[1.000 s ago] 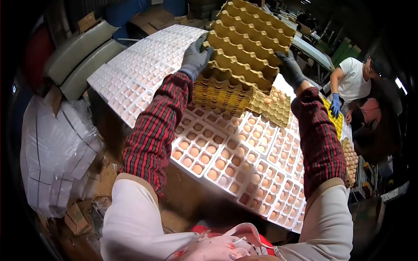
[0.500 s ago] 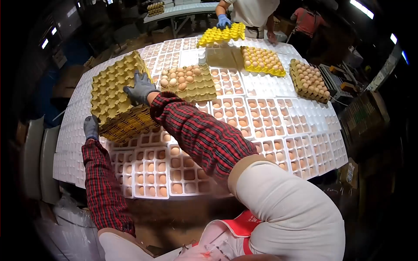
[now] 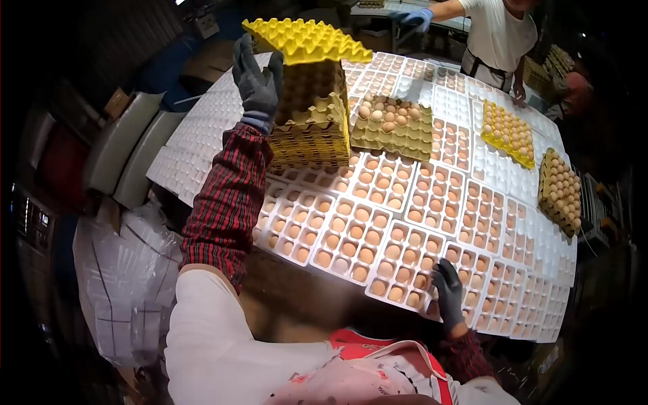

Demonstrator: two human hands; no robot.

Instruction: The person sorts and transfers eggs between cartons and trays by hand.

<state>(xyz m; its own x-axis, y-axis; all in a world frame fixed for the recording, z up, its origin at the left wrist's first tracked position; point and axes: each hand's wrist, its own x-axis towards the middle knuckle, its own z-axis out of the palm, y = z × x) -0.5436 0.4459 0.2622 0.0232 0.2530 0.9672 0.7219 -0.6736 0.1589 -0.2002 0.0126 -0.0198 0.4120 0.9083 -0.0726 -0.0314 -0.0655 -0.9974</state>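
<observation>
My left hand (image 3: 258, 88), in a grey glove, is raised with thumb and fingers apart beside a tall stack of brown egg trays (image 3: 310, 145). Above its fingertips a yellow egg tray (image 3: 307, 42) lies tilted over the stack; whether they touch is unclear. My right hand (image 3: 449, 293), also gloved, is held low over the table's front edge, fingers apart and slightly bent, near white trays of eggs (image 3: 405, 266). Right of the stack sits a brown tray (image 3: 391, 138) partly filled with eggs.
Across the table a co-worker (image 3: 499, 40) stretches out a blue-gloved hand (image 3: 415, 19). A yellow tray of eggs (image 3: 507, 133) and a brown one (image 3: 560, 192) stand at the right. Plastic-wrapped bundles (image 3: 128, 290) lie at the left; another person (image 3: 574, 91) is behind.
My hands have come off the brown stack, the right one moving down to the front edge. The yellow tray from the co-worker's hand is now over the stack. The view has turned left.
</observation>
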